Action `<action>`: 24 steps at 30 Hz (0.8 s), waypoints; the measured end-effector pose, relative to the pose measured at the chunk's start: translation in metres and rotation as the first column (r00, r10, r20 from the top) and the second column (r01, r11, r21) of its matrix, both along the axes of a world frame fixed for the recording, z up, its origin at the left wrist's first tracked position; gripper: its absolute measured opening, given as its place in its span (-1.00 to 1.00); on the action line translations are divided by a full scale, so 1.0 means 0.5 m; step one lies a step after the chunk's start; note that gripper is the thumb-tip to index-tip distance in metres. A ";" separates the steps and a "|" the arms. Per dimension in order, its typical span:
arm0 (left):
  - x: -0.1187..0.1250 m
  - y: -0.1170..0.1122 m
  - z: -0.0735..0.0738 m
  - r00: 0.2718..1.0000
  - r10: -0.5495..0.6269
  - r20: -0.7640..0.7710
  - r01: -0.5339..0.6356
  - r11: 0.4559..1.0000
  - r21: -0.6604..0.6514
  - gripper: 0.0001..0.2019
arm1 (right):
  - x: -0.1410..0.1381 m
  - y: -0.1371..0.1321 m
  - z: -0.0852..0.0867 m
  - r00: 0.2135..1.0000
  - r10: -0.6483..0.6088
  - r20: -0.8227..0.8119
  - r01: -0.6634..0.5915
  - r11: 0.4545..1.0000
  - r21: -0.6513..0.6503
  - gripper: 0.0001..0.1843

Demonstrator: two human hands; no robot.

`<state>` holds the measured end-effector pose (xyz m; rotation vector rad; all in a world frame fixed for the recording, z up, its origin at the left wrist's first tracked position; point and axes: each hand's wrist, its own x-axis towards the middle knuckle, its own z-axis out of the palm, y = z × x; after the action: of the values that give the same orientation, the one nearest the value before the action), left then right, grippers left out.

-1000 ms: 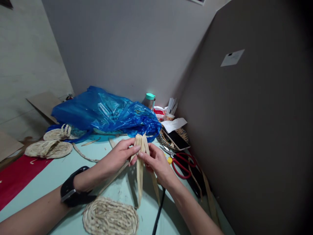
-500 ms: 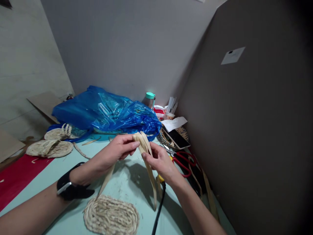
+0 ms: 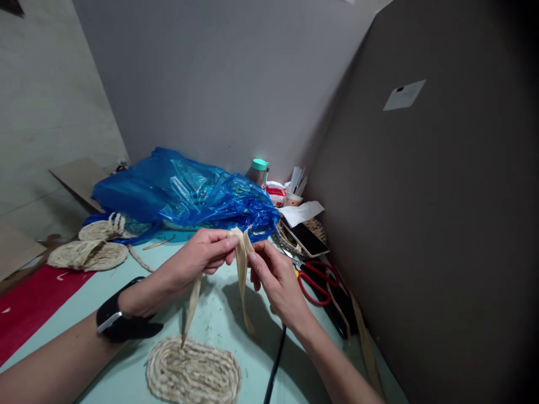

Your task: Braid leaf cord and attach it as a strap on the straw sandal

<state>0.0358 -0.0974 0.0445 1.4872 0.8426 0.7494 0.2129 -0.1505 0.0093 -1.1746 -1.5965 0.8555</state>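
Both my hands hold pale dried leaf strips (image 3: 241, 264) up above the light green table (image 3: 84, 314). My left hand (image 3: 200, 259), with a black watch on its wrist, pinches their top end between thumb and fingers. My right hand (image 3: 272, 275) pinches the same bundle from the right. Two strips hang down from the pinch; the left one reaches the oval woven mat (image 3: 193, 373) lying near the table's front edge.
A crumpled blue plastic bag (image 3: 185, 193) lies behind the hands. Two woven ovals (image 3: 90, 252) sit at the left. Red-handled scissors (image 3: 314, 280), a phone (image 3: 305, 238), a teal-lidded bottle (image 3: 257, 171) and a brown partition (image 3: 421, 224) are at the right. A black cable (image 3: 274, 367) runs forward.
The strips have been drawn apart: they hung together as one bundle, and now two separate strips dangle. Both hands have risen slightly and shifted a little right.
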 end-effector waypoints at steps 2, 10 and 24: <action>0.003 -0.003 0.001 1.000 0.023 -0.013 -0.023 0.999 0.031 -0.59 | -0.004 -0.004 0.001 1.000 0.011 -0.005 -0.011 1.000 0.005 -0.73; 0.018 -0.015 0.004 0.994 0.043 -0.097 -0.025 0.983 0.184 -0.84 | -0.013 -0.004 -0.004 1.000 -0.016 -0.001 0.016 1.000 0.014 -0.75; 0.004 -0.007 -0.019 0.976 -0.023 -0.216 0.106 0.918 0.383 -0.76 | -0.002 -0.007 0.017 0.987 -0.043 0.156 0.033 0.997 0.067 -0.79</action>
<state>0.0375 -0.1010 0.0350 1.9720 0.8239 0.7518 0.2116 -0.1538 0.0178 -1.2485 -1.7107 0.6952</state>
